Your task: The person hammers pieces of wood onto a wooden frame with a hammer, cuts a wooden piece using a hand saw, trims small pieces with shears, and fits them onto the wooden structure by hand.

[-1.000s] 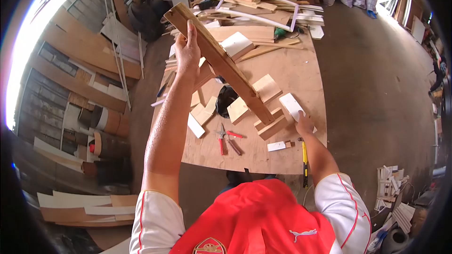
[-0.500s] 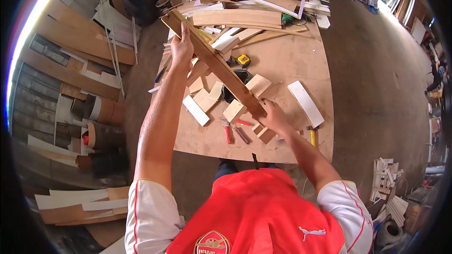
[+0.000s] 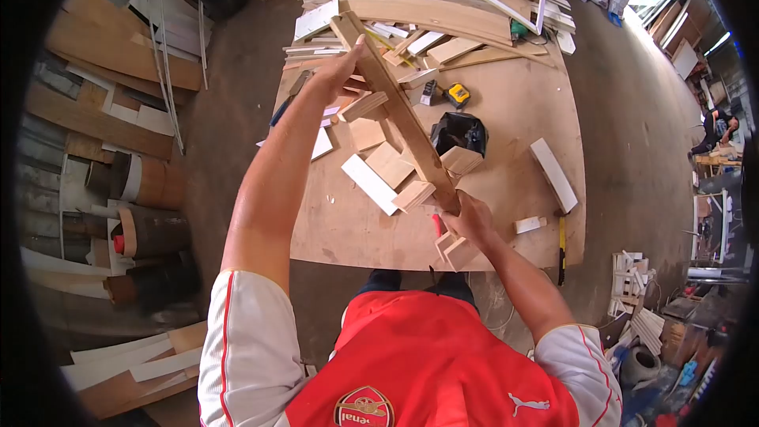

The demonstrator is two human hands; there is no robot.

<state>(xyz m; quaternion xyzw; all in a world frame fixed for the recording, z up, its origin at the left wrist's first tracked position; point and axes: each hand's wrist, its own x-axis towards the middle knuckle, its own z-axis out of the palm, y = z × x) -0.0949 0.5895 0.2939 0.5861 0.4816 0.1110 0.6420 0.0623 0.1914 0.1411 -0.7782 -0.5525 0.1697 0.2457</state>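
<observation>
A long wooden plank (image 3: 399, 115) slants across the middle of the view, raised over the worktable. My left hand (image 3: 341, 75) is closed around its upper part, thumb along the face. Lower down, my right hand (image 3: 472, 220) grips the near end. Short wooden blocks show on both sides of the plank, among them one near my left hand (image 3: 364, 107) and one near my right hand (image 3: 415, 194); I cannot tell whether they are fixed to it. A white-faced board (image 3: 370, 183) lies beneath, to the left. Something red (image 3: 437, 225) is partly hidden beside my right hand.
On the worktable (image 3: 506, 237) are a yellow tape measure (image 3: 457, 95), a black bag-lined container (image 3: 461, 133), a white block (image 3: 553, 175) and a yellow-black tool (image 3: 562, 249) at the right edge. Scrap wood (image 3: 427, 12) is heaped at the back. Another person (image 3: 715, 130) is far right.
The plank has tilted to a steeper angle, with both hands still on it. The view has shifted, so the table's things appear further right. The red-handled tools are now mostly covered.
</observation>
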